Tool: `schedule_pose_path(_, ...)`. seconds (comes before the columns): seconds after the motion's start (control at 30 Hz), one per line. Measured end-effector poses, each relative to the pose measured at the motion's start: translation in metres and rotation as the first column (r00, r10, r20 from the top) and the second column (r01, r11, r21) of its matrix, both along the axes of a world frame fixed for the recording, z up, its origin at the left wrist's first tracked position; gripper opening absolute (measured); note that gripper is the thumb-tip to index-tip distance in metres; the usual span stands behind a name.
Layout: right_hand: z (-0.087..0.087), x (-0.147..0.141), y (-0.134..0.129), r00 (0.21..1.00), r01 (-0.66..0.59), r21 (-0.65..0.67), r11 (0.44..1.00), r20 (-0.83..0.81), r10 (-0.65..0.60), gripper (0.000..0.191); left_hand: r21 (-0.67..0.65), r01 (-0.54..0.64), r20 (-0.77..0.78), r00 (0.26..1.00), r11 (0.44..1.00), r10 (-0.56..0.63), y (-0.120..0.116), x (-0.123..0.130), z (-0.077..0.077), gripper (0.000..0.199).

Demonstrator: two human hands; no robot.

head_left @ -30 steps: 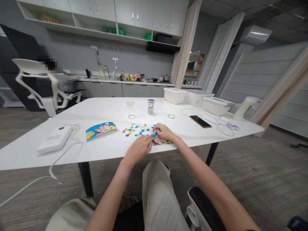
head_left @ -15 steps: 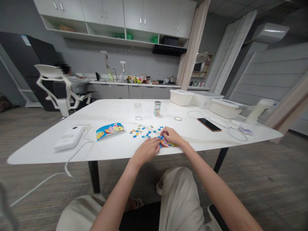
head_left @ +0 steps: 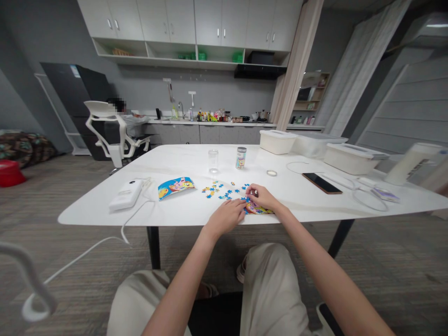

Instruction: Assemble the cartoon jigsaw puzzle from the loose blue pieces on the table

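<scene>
My left hand lies on the table's near side, palm down, with its fingers stretched toward the left edge of a partly joined jigsaw puzzle. Over the puzzle's upper left corner, my right hand is bent into a pinch on a small blue puzzle piece, mostly hidden by the fingers. Several loose puzzle pieces, blue and yellow, are scattered beyond and left of my hands. Farther left, a curved picture sheet shows yellow and pink cartoon figures on blue.
Behind the pieces stand a clear jar and a printed can, with a round lid to their right. A phone, cables and white bins occupy the right side. A white power bank lies left. A person sits in the background.
The view has swung left, so everything appears farther right. My hands keep nearly the same places at the puzzle, the right one still pinching at its upper left corner.
</scene>
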State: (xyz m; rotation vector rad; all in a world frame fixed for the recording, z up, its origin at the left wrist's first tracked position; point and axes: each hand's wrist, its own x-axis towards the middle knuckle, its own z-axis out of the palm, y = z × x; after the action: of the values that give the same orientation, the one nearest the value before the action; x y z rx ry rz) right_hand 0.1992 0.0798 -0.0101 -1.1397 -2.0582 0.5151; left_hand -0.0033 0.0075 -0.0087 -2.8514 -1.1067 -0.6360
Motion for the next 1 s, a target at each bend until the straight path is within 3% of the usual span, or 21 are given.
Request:
schedule_pose_path(0.3,0.0066,0.0033,-0.0005,0.993,-0.011,0.006,1.0,-0.117,0.011,0.016,-0.001,0.017,0.009,1.0,1.0,-0.017,0.003,-0.0003,-0.0011,0.037)
schedule_pose_path(0.47,0.0047,0.0027,0.0004,0.994,-0.054,-0.079,0.995,-0.099,0.046,0.016,0.008,-0.009,-0.013,1.0,1.0,0.009,0.0013,-0.0006,0.0027,0.038)
schedule_pose_path(1.0,0.008,0.0055,-0.0024,0.983,-0.135,-0.107,0.985,-0.142,0.119,0.013,0.039,0.043,-0.068,0.997,0.998,-0.04,0.0078,-0.0002,0.0009,0.039)
